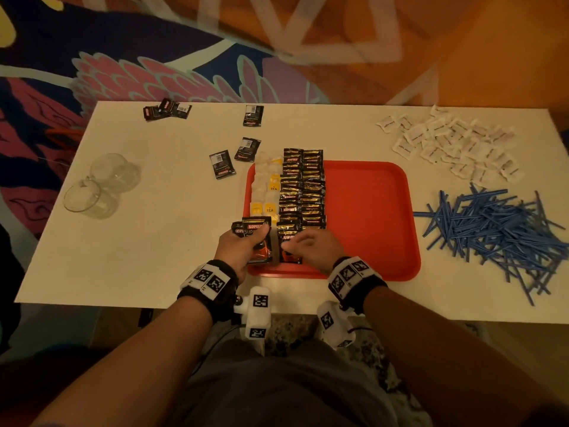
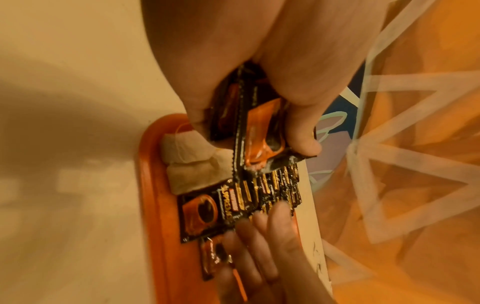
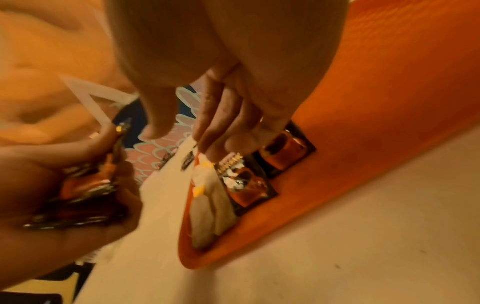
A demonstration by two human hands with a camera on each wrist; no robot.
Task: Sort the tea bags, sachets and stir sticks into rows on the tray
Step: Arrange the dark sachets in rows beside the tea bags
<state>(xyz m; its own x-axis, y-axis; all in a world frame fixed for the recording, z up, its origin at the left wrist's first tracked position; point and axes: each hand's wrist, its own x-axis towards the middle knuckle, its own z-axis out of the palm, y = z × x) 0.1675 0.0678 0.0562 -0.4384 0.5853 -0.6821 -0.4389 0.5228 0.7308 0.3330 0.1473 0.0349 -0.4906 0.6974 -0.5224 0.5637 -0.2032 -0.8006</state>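
- At the near left corner of the red tray (image 1: 369, 192), a small stack of black coffee sachets (image 1: 257, 238) is held upright in the left hand (image 1: 240, 245); the grip is closed, with the thumb pressed on the front of the stack and the fingers curled behind it.
- In the left wrist view, the same stack (image 2: 259, 127) is seen pinched between thumb and fingers above the tray rim (image 2: 153, 185).
- The right hand (image 1: 311, 246) is rested over the near end of the sachet rows; its grip is spread, and the straight fingers (image 2: 262, 230) are laid on the nearest sachets with nothing pinched.
- Two rows of black and gold sachets (image 1: 303, 189) are laid overlapping along the left half of the tray, from its far edge to its near edge.
- Just left of those rows, a row of pale tea bags (image 1: 266, 186) with yellow tags is set along the tray's left rim.
- The right half of the tray is seen as bare red plastic.
- On the white surface (image 1: 154, 241), five loose black sachets (image 1: 222, 164) are scattered beyond and left of the tray.
- A heap of white sachets (image 1: 452, 146) is spread at the far right of the surface.
- A pile of blue stir sticks (image 1: 498, 232) is lying right of the tray, well apart from the hands.
- Two clear glass cups (image 1: 101, 183) are placed on their sides at the left.
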